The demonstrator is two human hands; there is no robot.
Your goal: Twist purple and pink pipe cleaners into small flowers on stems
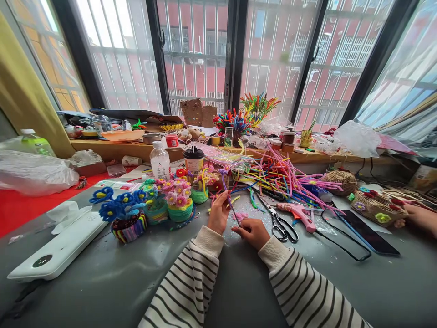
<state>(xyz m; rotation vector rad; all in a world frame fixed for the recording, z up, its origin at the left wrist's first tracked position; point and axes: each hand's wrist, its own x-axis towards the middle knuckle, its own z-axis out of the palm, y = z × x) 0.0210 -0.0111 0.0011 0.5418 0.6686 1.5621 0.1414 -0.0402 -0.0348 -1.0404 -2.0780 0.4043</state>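
Note:
My left hand [219, 213] is closed, its fingertips pinching a purple pipe-cleaner flower [224, 170] by the stem just below the bloom. The stem slants down to my right hand [253, 232], whose closed fingers grip its lower end. Pink fuzzy scraps [241, 216] lie on the table behind the stem. Black-handled scissors [280, 224] rest just right of my right hand, beside a pink glue gun [300, 216]. To the left of my hands stands a pot of pink pipe-cleaner flowers [178, 197], next to a pot of blue ones [119, 205].
A heap of loose pipe cleaners [273, 173] spreads behind the scissors. The glue gun's cord [344, 253] loops near a phone [372, 232]. At far right, another person's hand [421, 218] is at a twine-wrapped, flower-trimmed piece [368, 210]. A bottle [160, 161] and lidded cup [194, 159] stand behind the pots.

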